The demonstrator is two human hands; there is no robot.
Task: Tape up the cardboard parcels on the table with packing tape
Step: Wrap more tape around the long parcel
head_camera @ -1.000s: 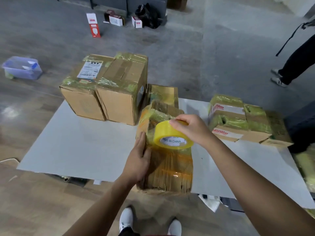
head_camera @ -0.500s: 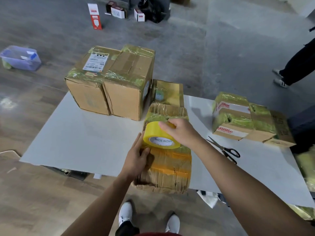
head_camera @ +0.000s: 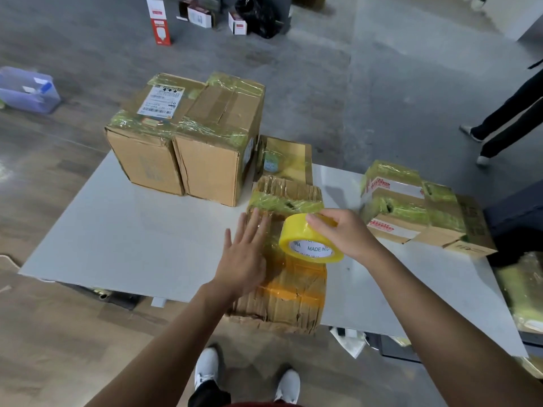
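A crumpled flat cardboard parcel lies at the near edge of the white table, banded with yellow tape. My left hand lies flat on its left side, fingers straight and spread. My right hand grips a yellow roll of packing tape just above the parcel's middle. Two tall taped boxes stand at the back left. A small taped parcel sits behind the flat one. More taped parcels lie at the right.
A second person's legs stand on the floor at the far right. A clear plastic bin sits on the floor at left, small cartons at the back. A dark object borders the table's right end.
My left hand went from holding the parcel's left edge to lying flat on top of it. The tape roll moved right and nearer along the parcel. The scissors seen half a second ago are hidden now.
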